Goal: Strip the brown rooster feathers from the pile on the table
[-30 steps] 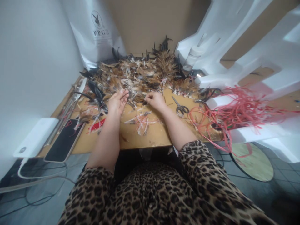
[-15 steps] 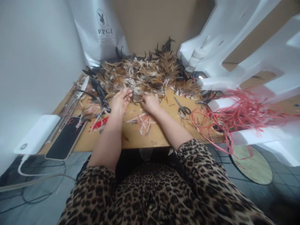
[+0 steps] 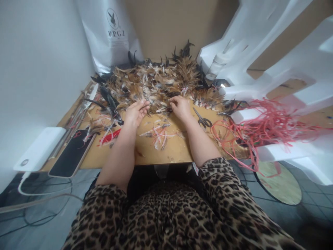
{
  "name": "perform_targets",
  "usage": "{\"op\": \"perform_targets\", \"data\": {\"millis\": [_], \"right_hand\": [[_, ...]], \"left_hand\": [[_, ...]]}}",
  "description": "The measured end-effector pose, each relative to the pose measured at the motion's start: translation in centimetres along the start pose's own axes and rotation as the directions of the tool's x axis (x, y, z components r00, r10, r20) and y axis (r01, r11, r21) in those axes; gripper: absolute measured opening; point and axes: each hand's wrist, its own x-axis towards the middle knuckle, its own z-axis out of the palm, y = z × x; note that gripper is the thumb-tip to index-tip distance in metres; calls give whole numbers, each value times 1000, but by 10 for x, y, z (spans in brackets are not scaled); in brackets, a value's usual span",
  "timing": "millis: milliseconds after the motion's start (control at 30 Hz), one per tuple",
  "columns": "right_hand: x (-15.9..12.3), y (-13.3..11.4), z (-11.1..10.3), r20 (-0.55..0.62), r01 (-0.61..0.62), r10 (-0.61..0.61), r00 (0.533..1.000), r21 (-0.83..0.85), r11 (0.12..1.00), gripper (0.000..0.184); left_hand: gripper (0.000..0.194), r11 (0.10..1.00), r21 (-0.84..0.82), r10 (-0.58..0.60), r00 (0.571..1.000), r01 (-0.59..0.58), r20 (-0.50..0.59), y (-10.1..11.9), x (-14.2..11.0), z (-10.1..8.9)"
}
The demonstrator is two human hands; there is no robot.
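Note:
A large heap of brown, white and black feathers (image 3: 156,78) lies across the back of the table. At its front edge, my left hand (image 3: 137,111) is closed, its thumb and fingers pinched on feathers. My right hand (image 3: 180,107) is a short way to the right, fingertips pressed together against the same heap. Whatever sits between those fingertips is too small to make out. Between my forearms lie loose pink and white ribbon scraps (image 3: 160,134). Black-handled scissors (image 3: 204,121) rest just right of my right hand.
Left are a phone (image 3: 71,152), a white power bank (image 3: 40,147) with a cable, thin rods and a red strip (image 3: 109,137). Red ribbon strands (image 3: 278,126) pile up at right beside white foam pieces (image 3: 288,151). A clear bottle (image 3: 217,66) stands behind.
My right hand has moved right and slightly away from me, widening the gap between my hands. My left hand has shifted only slightly, staying at the feathers.

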Motion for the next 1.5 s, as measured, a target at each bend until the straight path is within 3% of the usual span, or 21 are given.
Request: {"op": "perform_targets", "data": {"millis": [133,267,367,500,600,767,833,967,1133,1267,1500], "right_hand": [[-2,-4,-12,193,-11,1,981,51,999,21],[-9,-15,-21,472,30,3,881,-63,998,11],[-14,-25,-22,547,44,70,834,-193,980,9],[-15,-26,-18,553,77,66,830,-230,970,11],[-11,-17,-15,554,59,1,833,-90,994,11],[-6,-7,-16,467,-40,-50,883,181,983,10],[-5,-10,-17,401,-105,-50,915,356,928,12],[-5,-23,-11,236,-214,63,970,698,683,22],[-10,-37,15,193,-231,128,973,843,487,23],[-13,-43,26,175,-227,157,972,874,431,22],[-13,-41,27,123,-181,153,981,872,454,20]], "left_hand": [[11,1000,11,-10,1000,10,10,-2,0,1],[13,999,35,-32,999,31,27,-4,0,1],[15,998,53,-45,998,43,38,-4,-2,3],[16,996,71,-62,997,58,48,-4,-5,6],[14,995,80,-61,996,55,67,-4,-7,8],[10,994,95,-57,995,49,81,-3,-8,9],[11,994,90,-66,995,59,76,-4,-9,10],[13,992,71,-113,988,106,104,-7,-10,12],[10,985,56,-172,965,164,199,-14,-12,16],[8,980,52,-196,952,189,233,-17,-13,17],[5,981,94,-190,955,173,226,-17,-14,19]]}}
